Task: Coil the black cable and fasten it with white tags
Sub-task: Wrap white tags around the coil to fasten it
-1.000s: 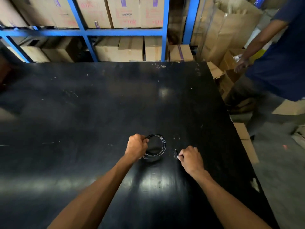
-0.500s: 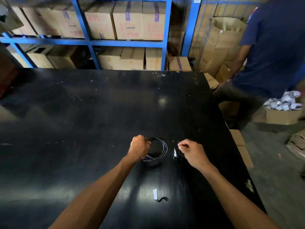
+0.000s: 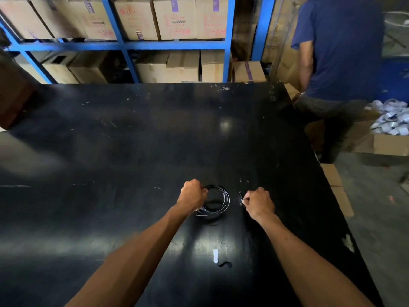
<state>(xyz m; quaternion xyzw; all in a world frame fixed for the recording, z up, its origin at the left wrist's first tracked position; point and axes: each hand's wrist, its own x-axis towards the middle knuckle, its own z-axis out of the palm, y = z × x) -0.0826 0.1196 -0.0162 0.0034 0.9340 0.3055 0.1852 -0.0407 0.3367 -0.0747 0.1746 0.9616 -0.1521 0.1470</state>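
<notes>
The black cable (image 3: 222, 199) is wound into a small round coil just above the black table (image 3: 132, 151). My left hand (image 3: 193, 193) is closed around the coil's left side and holds it. My right hand (image 3: 258, 202) is to the right of the coil, a short gap away, its fingertips pinching a small white tag (image 3: 242, 200). Another white tag (image 3: 215, 256) lies flat on the table between my forearms, with a short black piece (image 3: 224, 264) beside it.
A person in a blue shirt (image 3: 336, 52) stands at the table's far right corner. Cardboard boxes (image 3: 336, 187) sit on the floor along the right edge, one box holding white bundles (image 3: 391, 118). Blue shelving (image 3: 124, 45) with cartons runs behind the table.
My right hand rose slightly from the table with the white tag pinched. The view tilted down, bringing the loose tag near me into sight. The person at the right stepped closer.
</notes>
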